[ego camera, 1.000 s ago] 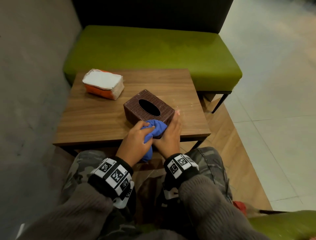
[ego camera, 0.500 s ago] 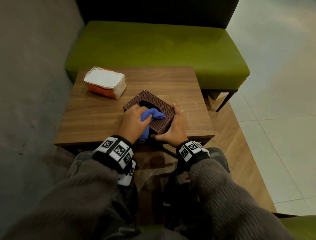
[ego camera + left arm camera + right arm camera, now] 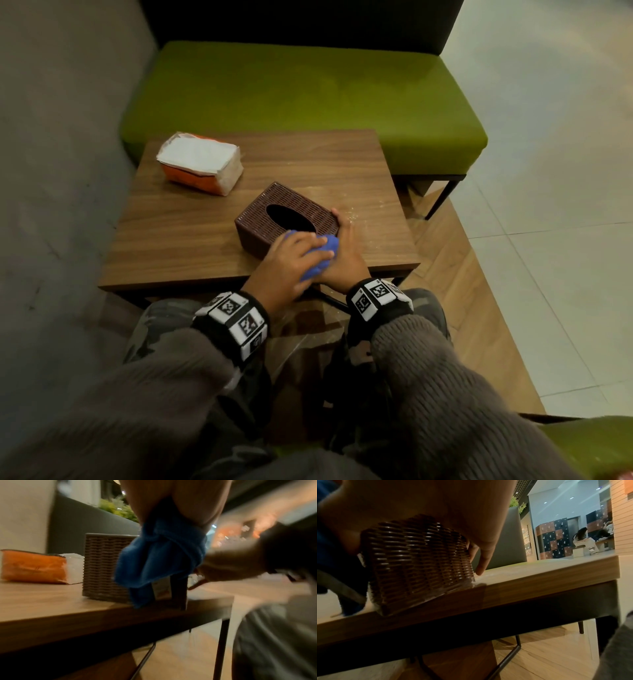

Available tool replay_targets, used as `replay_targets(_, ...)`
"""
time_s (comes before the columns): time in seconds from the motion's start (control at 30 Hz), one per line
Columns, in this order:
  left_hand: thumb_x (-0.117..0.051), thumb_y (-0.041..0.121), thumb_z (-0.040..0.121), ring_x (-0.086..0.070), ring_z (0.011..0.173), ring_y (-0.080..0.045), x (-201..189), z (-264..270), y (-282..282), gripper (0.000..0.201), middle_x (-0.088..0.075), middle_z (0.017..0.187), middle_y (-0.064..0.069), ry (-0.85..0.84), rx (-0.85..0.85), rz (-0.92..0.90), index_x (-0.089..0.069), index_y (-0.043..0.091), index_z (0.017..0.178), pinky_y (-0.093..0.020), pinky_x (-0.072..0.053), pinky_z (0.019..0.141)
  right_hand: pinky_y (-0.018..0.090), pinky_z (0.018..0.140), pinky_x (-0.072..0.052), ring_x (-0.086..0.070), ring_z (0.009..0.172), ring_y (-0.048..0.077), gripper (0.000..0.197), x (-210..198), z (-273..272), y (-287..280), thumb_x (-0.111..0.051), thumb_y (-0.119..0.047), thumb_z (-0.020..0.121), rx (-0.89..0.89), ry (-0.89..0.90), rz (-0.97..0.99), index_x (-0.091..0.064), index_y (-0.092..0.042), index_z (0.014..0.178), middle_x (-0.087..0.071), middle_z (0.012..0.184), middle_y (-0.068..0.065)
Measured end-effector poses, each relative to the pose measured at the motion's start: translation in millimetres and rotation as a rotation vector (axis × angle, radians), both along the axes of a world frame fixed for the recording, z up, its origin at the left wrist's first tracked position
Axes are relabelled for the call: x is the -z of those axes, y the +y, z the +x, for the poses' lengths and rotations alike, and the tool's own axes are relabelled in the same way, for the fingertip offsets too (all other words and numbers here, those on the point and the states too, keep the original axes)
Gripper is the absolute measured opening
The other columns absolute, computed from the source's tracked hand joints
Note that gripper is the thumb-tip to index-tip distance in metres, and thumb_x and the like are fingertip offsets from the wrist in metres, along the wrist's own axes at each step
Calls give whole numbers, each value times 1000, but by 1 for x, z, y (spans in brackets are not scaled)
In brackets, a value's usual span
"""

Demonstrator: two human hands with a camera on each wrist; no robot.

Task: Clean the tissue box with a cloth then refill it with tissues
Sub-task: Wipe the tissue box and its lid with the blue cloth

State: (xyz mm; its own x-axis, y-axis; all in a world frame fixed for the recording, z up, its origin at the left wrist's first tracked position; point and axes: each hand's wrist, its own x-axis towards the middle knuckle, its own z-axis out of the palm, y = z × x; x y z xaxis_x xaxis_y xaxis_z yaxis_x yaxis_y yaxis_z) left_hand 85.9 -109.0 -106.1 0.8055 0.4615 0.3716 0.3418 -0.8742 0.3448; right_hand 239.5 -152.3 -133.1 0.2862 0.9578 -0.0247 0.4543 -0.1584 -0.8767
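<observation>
On the table point(image 3: 191, 240), the left hand point(image 3: 287, 260), fingers curled on the blue cloth point(image 3: 322, 253), had slid down the tissue box point(image 3: 284, 216) top while the right hand point(image 3: 346, 253) pressed its side, so cleaning continued.

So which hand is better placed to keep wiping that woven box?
The left hand, probably. It already grips the blue cloth against the near end of the tissue box. The right hand lies along the box's right side, steadying it on the table.
</observation>
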Motion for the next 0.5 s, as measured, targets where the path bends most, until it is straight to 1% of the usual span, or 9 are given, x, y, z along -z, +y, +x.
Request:
replay_targets(0.07,-53,33,82,-48,105,-20,2,-10,9,33,-64,109,-7,33,48,88,-65,16,108,-40,-42,87,43,112,-37,-37,135,21,132,-1,-3,-1,-94,-32,47,4,-25,4,-12,-17,150,-30,148,7)
replay_targets(0.13,-50,39,86,-50,94,-23,-3,-10,30,33,-64,97,-8,13,-133,74,-67,13,98,-41,-47,77,43,113,-34,-36,134,22,133,-1,-7,-1,-95,-30,47,11,-63,-2,-14,-12,150,-31,145,9)
replay_targets(0.2,-46,41,87,-52,88,-28,-11,-7,43,36,-61,90,-9,-42,-346,-35,-66,11,92,-43,-45,76,42,113,-35,-36,133,22,133,1,-9,-1,-95,-31,45,19,-72,3,-14,-11,149,-32,143,8)
replay_targets(0.23,-46,41,87,-52,87,-29,-12,-3,40,36,-60,88,-9,-69,-391,-49,-66,11,90,-42,-43,77,42,112,-35,-36,133,21,133,1,-9,-2,-95,-32,46,23,-82,2,-14,-12,150,-32,142,7)
replay_targets(0.3,-49,38,86,-49,89,-25,-4,3,16,31,-60,90,-8,-90,-339,-9,-65,12,92,-39,-40,80,41,110,-38,-37,132,20,129,0,-7,-2,-93,-30,51,9,-83,-10,-13,-15,151,-31,144,5)
replay_targets(0.37,-54,33,84,-46,93,-21,3,3,-15,27,-61,95,-7,-81,-154,53,-64,12,97,-34,-36,84,43,105,-43,-41,130,21,117,-1,-6,-3,-88,-26,63,-3,-77,-15,-11,-18,151,-30,146,5)
replay_targets(0.4,-56,32,83,-46,93,-21,4,-1,-16,26,-61,95,-8,-67,-87,65,-62,12,98,-33,-36,84,43,103,-45,-42,129,21,116,-1,-6,-4,-87,-26,64,-8,-83,-17,-11,-18,151,-30,146,6)
replay_targets(0.43,-55,32,84,-46,93,-21,3,-3,-9,25,-61,94,-8,-57,-63,67,-60,12,98,-34,-37,83,42,105,-44,-40,131,21,120,-2,-7,-4,-89,-27,61,-9,-87,-15,-11,-17,151,-29,147,6)
replay_targets(0.5,-50,34,87,-47,89,-22,-5,-5,14,26,-60,90,-9,-69,-166,32,-59,11,94,-35,-41,79,42,110,-38,-36,135,21,131,-2,-5,-3,-93,-30,50,-17,-96,-19,-11,-15,150,-29,147,6)
